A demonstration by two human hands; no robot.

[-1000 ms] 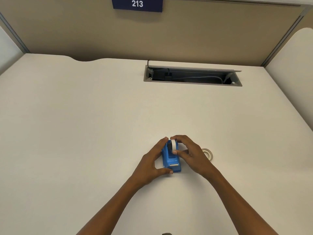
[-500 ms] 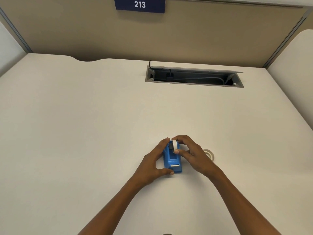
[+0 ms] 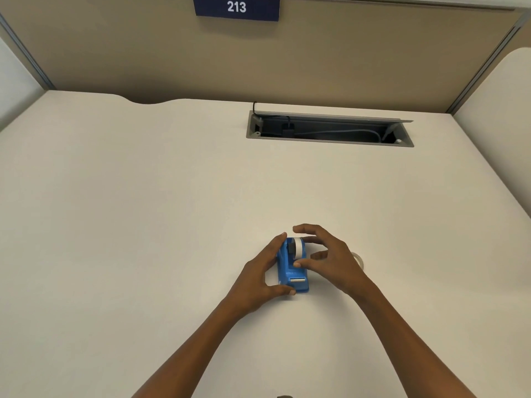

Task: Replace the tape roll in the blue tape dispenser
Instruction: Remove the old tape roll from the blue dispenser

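While left hand [image 3: 260, 278] clasps blue tape dispenser [image 3: 291, 268], right hand [image 3: 327, 258] spread, thumb seemingly touching it

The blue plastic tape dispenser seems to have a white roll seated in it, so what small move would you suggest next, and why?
Probably draw the roll's loose end toward the cutter: the white tape roll sits in the blue plastic tape dispenser, the left hand braces it, and the right hand hovers open beside it.

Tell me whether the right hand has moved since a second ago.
Yes. The right hand has opened and drawn back to the right off the tape roll, judged against the dispenser, which has stayed put.
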